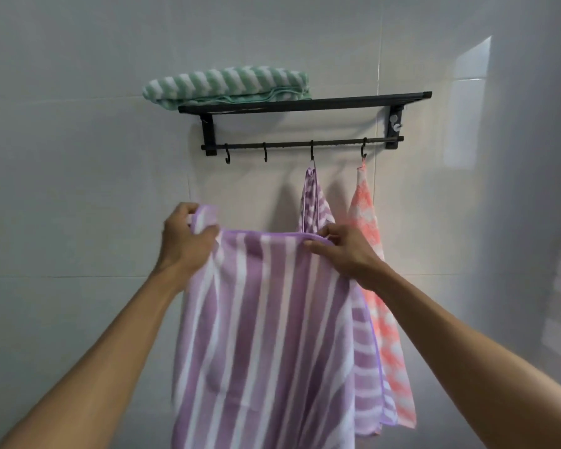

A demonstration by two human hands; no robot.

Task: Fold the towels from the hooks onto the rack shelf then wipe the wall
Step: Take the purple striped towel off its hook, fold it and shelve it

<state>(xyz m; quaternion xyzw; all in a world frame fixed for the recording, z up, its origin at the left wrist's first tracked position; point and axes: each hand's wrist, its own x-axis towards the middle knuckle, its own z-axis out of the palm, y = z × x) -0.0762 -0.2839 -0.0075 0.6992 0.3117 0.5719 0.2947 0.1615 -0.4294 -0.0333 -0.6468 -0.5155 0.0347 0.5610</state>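
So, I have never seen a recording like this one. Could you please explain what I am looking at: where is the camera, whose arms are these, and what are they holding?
There is one picture, taken by a camera worn on a person's head, so you see their own two bare arms reaching forward. No robot is here.

The left hand and the right hand each grip the top edge of a purple striped towel and hold it spread out.

On the tiled wall is a black rack. A folded green towel lies on its shelf. Below, on the hooks, hang a second purple towel and a pink towel. Two hooks on the left hold nothing.
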